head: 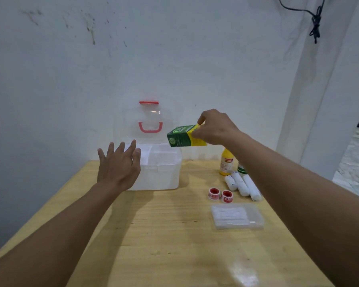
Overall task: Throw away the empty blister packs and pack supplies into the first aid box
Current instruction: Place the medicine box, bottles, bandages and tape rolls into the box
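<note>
A white first aid box (164,175) stands open at the back of the wooden table, its clear lid with red handle (150,127) upright against the wall. My right hand (215,127) grips a green and yellow carton (183,136) in the air, just above the box's right rim. At the box's left side my left hand (118,162) hovers with fingers spread and nothing in it. To the right of the box lie three white bandage rolls (244,185), two red tape rolls (220,195), a yellow bottle (226,162) and a clear plastic case (237,216).
The table (164,235) butts against a white wall at the back. Its left edge drops off to a grey floor. A green-capped white bottle (241,168) is half hidden behind my right forearm. A black cable (315,21) hangs at the top right.
</note>
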{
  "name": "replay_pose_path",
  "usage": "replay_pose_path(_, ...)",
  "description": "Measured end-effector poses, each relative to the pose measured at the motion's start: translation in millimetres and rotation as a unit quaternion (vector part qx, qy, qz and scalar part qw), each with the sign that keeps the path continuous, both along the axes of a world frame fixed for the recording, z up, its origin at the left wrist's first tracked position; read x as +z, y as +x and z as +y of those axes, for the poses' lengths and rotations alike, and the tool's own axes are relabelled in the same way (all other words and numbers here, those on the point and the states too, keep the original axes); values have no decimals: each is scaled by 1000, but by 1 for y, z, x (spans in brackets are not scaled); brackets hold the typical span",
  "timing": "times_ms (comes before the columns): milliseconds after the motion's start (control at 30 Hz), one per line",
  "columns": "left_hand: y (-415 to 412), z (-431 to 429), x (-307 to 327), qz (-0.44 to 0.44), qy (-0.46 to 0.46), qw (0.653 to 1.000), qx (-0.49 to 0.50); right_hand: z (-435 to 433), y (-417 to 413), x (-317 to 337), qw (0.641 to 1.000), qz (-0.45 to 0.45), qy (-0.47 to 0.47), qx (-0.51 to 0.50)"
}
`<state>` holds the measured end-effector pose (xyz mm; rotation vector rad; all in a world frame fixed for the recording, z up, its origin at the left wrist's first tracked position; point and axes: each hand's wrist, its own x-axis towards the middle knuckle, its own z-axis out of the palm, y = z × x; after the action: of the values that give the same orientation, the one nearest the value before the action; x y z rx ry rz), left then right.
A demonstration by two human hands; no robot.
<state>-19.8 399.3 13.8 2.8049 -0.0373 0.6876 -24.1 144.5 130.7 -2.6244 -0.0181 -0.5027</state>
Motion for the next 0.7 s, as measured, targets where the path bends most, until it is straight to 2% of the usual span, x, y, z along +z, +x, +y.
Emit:
replay_pose_path(333, 1, 8, -9, 21, 22, 1000, -6, 43, 20, 10, 995, 53, -59, 67)
replay_pose_path(700, 2, 6, -14, -3, 6, 1000, -7, 73, 42, -19, 988, 98, -77, 95)
